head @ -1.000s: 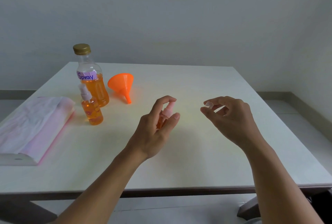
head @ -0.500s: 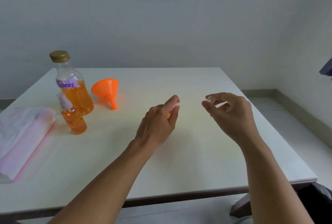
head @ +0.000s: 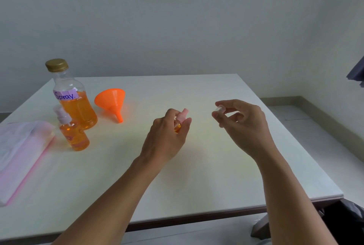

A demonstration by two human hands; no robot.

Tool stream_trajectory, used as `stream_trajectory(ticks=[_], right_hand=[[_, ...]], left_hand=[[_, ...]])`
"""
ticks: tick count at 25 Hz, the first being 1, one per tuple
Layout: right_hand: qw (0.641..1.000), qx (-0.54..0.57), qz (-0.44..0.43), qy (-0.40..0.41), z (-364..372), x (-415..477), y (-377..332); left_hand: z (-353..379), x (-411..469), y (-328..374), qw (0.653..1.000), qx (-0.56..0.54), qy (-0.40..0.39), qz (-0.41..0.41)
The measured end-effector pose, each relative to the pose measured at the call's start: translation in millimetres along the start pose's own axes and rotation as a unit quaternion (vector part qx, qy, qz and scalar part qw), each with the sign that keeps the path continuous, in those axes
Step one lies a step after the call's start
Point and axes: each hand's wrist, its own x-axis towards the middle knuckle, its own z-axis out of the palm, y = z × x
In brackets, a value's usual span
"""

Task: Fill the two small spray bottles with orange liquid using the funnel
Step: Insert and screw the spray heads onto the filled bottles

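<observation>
Item: small clear spray bottle of orange liquid with pink nozzle (head: 178,124), upright in your left hand (head: 167,138), grip wrapped around it. A half-second ago your forefinger hid the nozzle; now it shows bare. Item: small clear plastic cap (head: 219,108), pinched in your right hand's (head: 242,126) grip, well apart to the right. Filling looks done; capping remains. Far left on the white counter (head: 197,176): second filled spray bottle (head: 73,132).

1. We see a plain pale grey-white wall (head: 177,18) behind, meeting a second wall at a corner on the right.
2. White rectangular tabletop (head: 197,166), dark underside edge at front.
3. Light grey tiled floor (head: 315,132) right of the table, grey skirting strip (head: 279,99) along wall base.
4. Soft, even light, weak shadows.
</observation>
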Motion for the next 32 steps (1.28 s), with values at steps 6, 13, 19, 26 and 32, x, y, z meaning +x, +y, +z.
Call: stream_trajectory(ticks=[6, 13, 19, 26, 32], right_hand=[[0.99, 0.089, -0.041, -0.105, 26.0, -10.1, -23.8], [0.985, 0.037, -0.063, -0.157, 45.7, -25.3, -37.9], [0.987, 0.103, -0.059, -0.107, 65.9, -36.3, -42.9], [0.982, 0.1, -0.047, -0.153, 63.5, -29.9, -40.3], [0.991, 0.007, -0.03, -0.132, 67.7, -24.8, -27.2]], left_hand=[[-36.8, -39.8, -17.7, 0.992, -0.028, -0.091, 0.081], [-60.2, -58.1, -24.6, 0.993, -0.086, -0.041, 0.065], [-60.7, -58.9, -28.2, 0.989, -0.1, 0.067, 0.082], [-79.9, -56.0, -43.5, 0.992, -0.103, 0.065, 0.028], [-142.6, -72.1, -107.7, 0.974, -0.121, 0.165, -0.098]])
